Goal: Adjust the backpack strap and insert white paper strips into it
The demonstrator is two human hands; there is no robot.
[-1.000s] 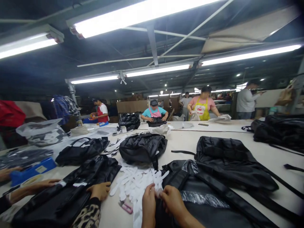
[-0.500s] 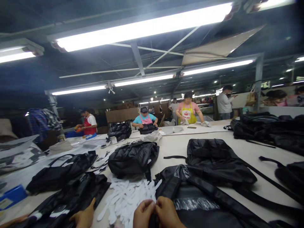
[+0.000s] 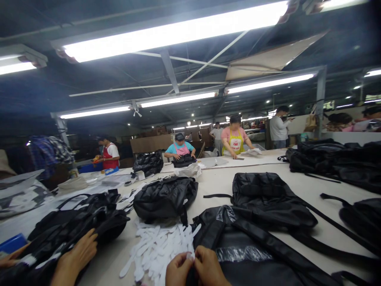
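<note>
At the bottom edge my left hand (image 3: pixel 177 270) and my right hand (image 3: pixel 209 268) meet, fingertips pinched together on one small white strip (image 3: pixel 188 257). A loose pile of several white strips (image 3: pixel 157 247) lies just left of them on the pale table (image 3: pixel 324 190). A black bag (image 3: pixel 256 254) with a clear plastic patch lies under my right hand.
A co-worker's hand (image 3: pixel 74 258) presses a black bag (image 3: pixel 74 228) at the lower left. More black bags (image 3: pixel 165 196) (image 3: pixel 268 194) (image 3: pixel 333 159) lie across the table. Several people work at the far end, one in a yellow apron (image 3: pixel 236 139).
The view swung right and up. My hands stayed pinched together on a strip. The co-worker's hand shifted left, and the black bag under it is now bunched up.
</note>
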